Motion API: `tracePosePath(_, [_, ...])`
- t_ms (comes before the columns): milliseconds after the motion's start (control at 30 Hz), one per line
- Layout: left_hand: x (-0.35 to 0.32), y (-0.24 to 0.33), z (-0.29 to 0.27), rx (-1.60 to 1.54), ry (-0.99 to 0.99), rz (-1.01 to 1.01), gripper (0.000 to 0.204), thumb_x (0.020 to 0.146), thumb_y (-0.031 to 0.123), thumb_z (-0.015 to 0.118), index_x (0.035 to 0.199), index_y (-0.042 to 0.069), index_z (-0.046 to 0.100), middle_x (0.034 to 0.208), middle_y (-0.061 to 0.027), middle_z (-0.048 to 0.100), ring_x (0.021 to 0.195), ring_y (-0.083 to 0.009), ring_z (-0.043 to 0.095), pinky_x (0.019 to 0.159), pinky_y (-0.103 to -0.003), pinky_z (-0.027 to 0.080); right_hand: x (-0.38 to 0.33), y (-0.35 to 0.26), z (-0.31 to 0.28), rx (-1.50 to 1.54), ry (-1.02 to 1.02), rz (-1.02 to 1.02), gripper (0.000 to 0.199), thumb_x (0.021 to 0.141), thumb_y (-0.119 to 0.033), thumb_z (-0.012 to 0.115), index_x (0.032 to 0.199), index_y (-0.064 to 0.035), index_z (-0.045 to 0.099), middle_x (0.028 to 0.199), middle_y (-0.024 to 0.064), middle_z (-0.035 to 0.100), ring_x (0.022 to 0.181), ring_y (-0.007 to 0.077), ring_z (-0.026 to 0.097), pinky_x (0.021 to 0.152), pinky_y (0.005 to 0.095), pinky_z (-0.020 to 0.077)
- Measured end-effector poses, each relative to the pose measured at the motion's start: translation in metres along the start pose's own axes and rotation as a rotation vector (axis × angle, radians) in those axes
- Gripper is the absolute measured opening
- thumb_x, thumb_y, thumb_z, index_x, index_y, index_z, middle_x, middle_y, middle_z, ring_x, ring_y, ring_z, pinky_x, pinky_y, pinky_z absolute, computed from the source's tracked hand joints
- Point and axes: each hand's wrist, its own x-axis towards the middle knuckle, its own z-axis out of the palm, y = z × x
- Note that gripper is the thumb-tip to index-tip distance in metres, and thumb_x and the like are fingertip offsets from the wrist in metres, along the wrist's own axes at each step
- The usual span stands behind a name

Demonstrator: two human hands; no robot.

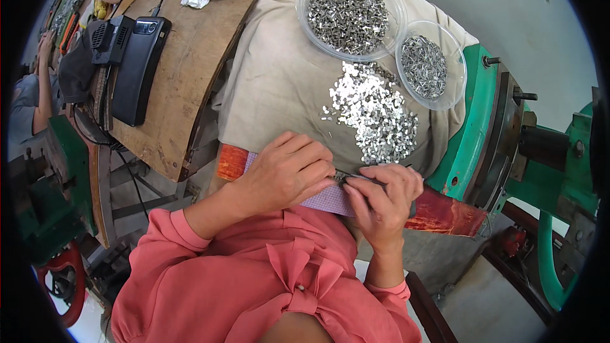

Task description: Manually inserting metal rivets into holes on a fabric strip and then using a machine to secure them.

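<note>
My left hand point(289, 171) is closed in a pinch above the front edge of the cloth-covered work surface. Whatever its fingertips hold is too small and too covered to make out. Close beside it, my right hand point(384, 197) is closed on a slim dark metal tool point(361, 178), whose exact kind the fingers hide. The tool's tip meets the left fingertips. Beneath both hands lies a lilac checked cloth point(327, 200). Just beyond them, a loose heap of small shiny metal pieces point(375, 114) is spread on a beige cloth point(267, 82).
A clear round tub point(302, 6) of metal pieces and a smaller clear tub point(462, 67) of thin metal bits stand beyond the heap. Green machine parts point(467, 127) border the right. On a wooden table point(184, 76) at left lies a black phone-like device point(141, 70). Another person's arm point(43, 89) shows far left.
</note>
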Motion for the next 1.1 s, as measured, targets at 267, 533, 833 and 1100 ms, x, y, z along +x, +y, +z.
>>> tracePosePath(267, [-0.005, -0.001, -0.003, -0.076, 0.014, -0.05, 0.032, 0.072, 0.014, 0.082, 0.097, 0.004, 0.066, 0.103, -0.0092, 0.06, 0.09, -0.0294, 0.059, 0.076, -0.04, 0.049, 0.0, 0.006, -0.007, -0.042, -0.064, 0.045, 0.018, 0.07, -0.015, 0.083, 0.085, -0.0169, 0.075, 0.102, -0.0037, 0.064, 0.1, 0.0221, 0.056, 0.091, 0.0401, 0.0327])
tracePosePath(533, [-0.004, -0.003, -0.006, -0.065, -0.027, -0.025, 0.028, 0.075, 0.014, 0.077, 0.099, 0.004, 0.064, 0.104, -0.0065, 0.058, 0.093, -0.0258, 0.057, 0.082, -0.038, 0.048, 0.005, -0.008, -0.003, -0.174, -0.117, -0.007, 0.018, 0.074, -0.013, 0.078, 0.09, -0.0129, 0.069, 0.104, -0.0018, 0.063, 0.102, 0.0214, 0.056, 0.092, 0.0386, 0.0338])
tracePosePath(833, [-0.004, -0.005, -0.005, -0.073, 0.009, -0.001, 0.03, 0.072, 0.012, 0.081, 0.097, 0.004, 0.066, 0.101, -0.0074, 0.061, 0.087, -0.0274, 0.059, 0.073, -0.038, 0.049, 0.0, -0.014, -0.004, -0.288, -0.144, -0.02, 0.016, 0.08, -0.012, 0.07, 0.095, -0.0088, 0.065, 0.119, 0.0016, 0.061, 0.114, 0.0223, 0.051, 0.097, 0.0392, 0.0328])
tracePosePath(1100, [0.0, -0.004, -0.002, -0.016, -0.01, 0.046, 0.028, 0.074, 0.015, 0.081, 0.097, 0.006, 0.066, 0.102, -0.0053, 0.061, 0.088, -0.0243, 0.06, 0.075, -0.036, 0.045, 0.017, -0.002, -0.029, -0.323, 0.023, 0.084, 0.021, 0.074, -0.002, 0.073, 0.091, -0.0098, 0.062, 0.122, 0.0039, 0.06, 0.118, 0.032, 0.049, 0.1, 0.0438, 0.0334])
